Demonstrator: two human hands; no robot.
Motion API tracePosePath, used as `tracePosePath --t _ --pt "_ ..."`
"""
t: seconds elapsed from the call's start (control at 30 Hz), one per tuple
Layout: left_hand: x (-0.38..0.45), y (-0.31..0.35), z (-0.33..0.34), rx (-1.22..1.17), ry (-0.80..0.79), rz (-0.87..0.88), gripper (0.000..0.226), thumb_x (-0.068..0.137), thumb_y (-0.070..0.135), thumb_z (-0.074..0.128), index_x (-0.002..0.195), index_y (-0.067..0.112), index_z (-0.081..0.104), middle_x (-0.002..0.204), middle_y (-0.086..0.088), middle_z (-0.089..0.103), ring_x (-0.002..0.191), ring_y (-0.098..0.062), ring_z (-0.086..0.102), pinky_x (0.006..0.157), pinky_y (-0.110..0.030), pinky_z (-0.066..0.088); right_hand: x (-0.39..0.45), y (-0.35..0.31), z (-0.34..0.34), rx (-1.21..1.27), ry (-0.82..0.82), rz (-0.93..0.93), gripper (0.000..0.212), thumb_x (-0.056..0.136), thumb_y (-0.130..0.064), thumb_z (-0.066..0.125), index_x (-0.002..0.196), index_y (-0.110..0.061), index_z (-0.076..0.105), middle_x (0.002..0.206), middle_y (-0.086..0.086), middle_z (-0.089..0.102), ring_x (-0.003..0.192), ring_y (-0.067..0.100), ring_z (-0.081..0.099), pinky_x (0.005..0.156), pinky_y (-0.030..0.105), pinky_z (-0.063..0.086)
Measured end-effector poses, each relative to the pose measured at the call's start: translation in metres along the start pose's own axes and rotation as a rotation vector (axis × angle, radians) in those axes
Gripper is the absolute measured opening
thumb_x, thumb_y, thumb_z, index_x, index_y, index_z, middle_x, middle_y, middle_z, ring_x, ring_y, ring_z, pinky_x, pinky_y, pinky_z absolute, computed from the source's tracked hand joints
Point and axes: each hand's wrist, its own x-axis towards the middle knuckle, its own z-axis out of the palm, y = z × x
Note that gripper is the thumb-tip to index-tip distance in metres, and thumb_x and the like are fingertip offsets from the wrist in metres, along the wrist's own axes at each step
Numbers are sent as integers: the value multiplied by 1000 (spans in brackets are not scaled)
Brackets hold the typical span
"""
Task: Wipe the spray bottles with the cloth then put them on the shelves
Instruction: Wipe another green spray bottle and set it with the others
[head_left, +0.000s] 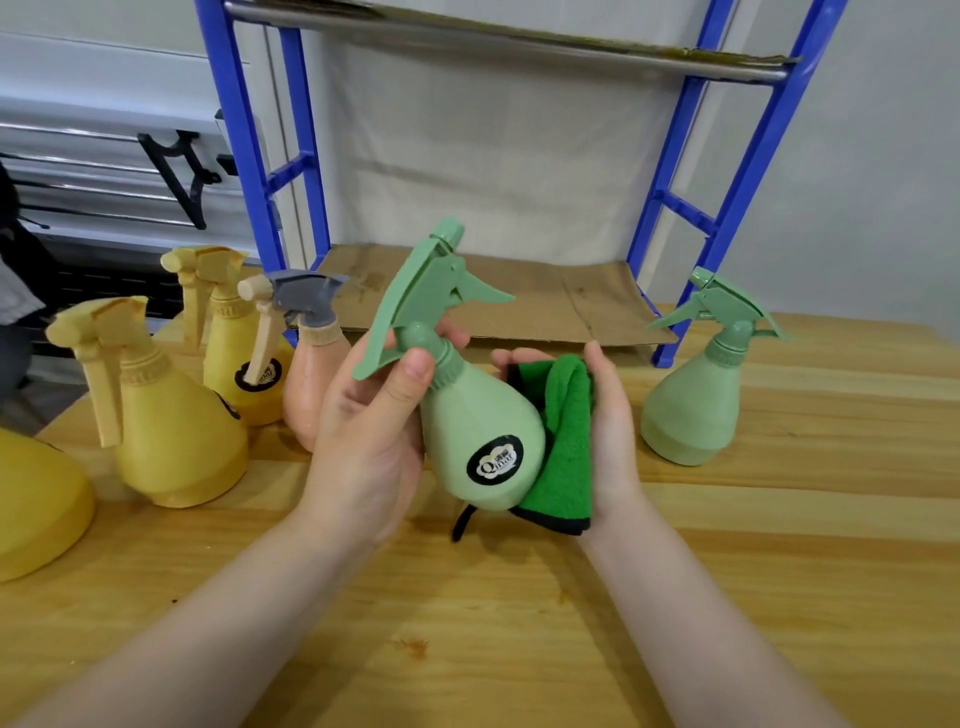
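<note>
Wiping a green bottle above the desk

Gripping the neck of a green spray bottle (480, 436), the left hand (371, 421) has its fingers (410, 374) curled round it, tilted. The right hand (605, 415) cups a folded green cloth (563, 441) against the bottle's side, fingers bent round the cloth. Left of the fingers stand yellow bottles (176, 441); right, another green bottle (696, 400) on the desk (467, 623).

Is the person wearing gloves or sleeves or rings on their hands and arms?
No. The left hand and the right hand are bare: no gloves, and no rings can be seen on the fingers that show. Both forearms are bare too, with no sleeves, watch or bracelet as far as the picture reaches. The fingernails that show are short and unpainted.
</note>
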Motion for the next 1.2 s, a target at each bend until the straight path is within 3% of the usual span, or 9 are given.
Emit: tracePosePath --t 0.1,0.3,0.47,0.53,0.7,0.77,0.9,1.07,1.2 --pt "1 2 -6 138 17 -3 23 81 31 62 101 28 74 96 1 73 97 -13 66 83 -28 52 -5 -10 2 20 -34 -87 64 99 -52 32 83 -7 75 94 11 70 84 21 58 88 38 41" --pt "-2 6 -4 387 -35 -67 22 90 34 61 87 18 76 90 9 76 92 -1 68 77 -17 52 -11 -26 -2 -52 31 -326 63 101 -52 27 97 -6 70 77 7 61 60 20 48 57 31 33" --pt "-4 2 -12 646 -172 -19 28 89 54 55 98 35 73 102 -6 71 105 -23 64 88 -36 50 -17 -32 3 2 94 -406 55 100 -52 31 93 -14 71 77 6 63 63 23 51 60 30 39" --pt "-5 0 -15 734 -224 31 30 91 58 51 101 39 71 105 2 66 106 -26 61 89 -41 50 -21 -29 7 26 77 -439 54 99 -53 33 94 -14 70 78 6 63 66 24 54 62 31 40" --pt "-2 0 -15 965 -369 231 28 97 50 45 99 31 65 100 30 57 105 -7 54 89 -29 45 -32 -27 16 -22 83 -521 53 101 -49 31 84 -12 65 70 4 63 60 21 56 56 26 44" --pt "0 0 -15 1024 -419 298 18 98 43 47 99 35 63 96 29 59 104 -10 54 88 -33 44 -34 -21 19 -191 117 -669 50 99 -46 34 76 -16 66 72 3 64 66 21 57 64 31 43" --pt "-1 -2 -13 1035 -503 325 15 96 38 50 105 30 60 97 21 61 102 -10 54 89 -32 43 -36 -8 19 -597 95 -981 26 96 -30 44 76 -14 52 67 -6 53 65 2 51 64 21 45" --pt "-2 -2 -12 1062 -506 323 18 95 37 51 107 28 61 98 18 62 103 -10 54 89 -30 43 -35 -11 15 -757 86 -1021 32 97 -28 46 70 -14 39 60 -6 39 56 1 40 55 22 38" --pt "-5 -4 -10 1049 -494 311 20 95 38 51 105 26 63 98 18 62 104 -11 54 88 -30 43 -36 -12 16 -639 113 -939 40 102 -28 37 67 -8 38 59 -6 38 53 5 39 54 20 39"
